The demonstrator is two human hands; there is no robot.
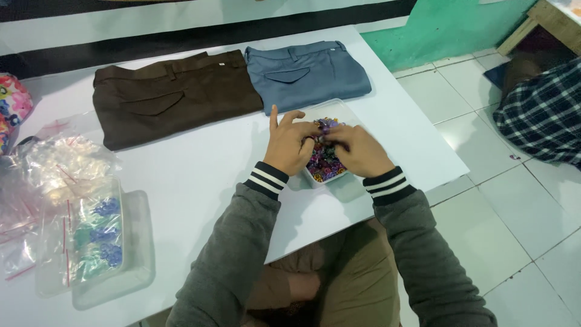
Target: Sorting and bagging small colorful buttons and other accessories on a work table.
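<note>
A clear plastic tray [342,110] full of small coloured hair clips [323,162] sits on the white table [200,175] in front of me. My left hand [289,143] and my right hand [354,148] meet above the tray, fingertips pinched together on a small purple clip [325,126]. My left index finger points up. Which hand carries the clip's weight I cannot tell.
Folded brown trousers [172,97] and folded blue-grey trousers [305,72] lie at the table's far side. At the left are a clear container [136,266] and zip bags [66,163], some holding blue and green clips. A person in a plaid garment [541,115] is at right on the tiled floor.
</note>
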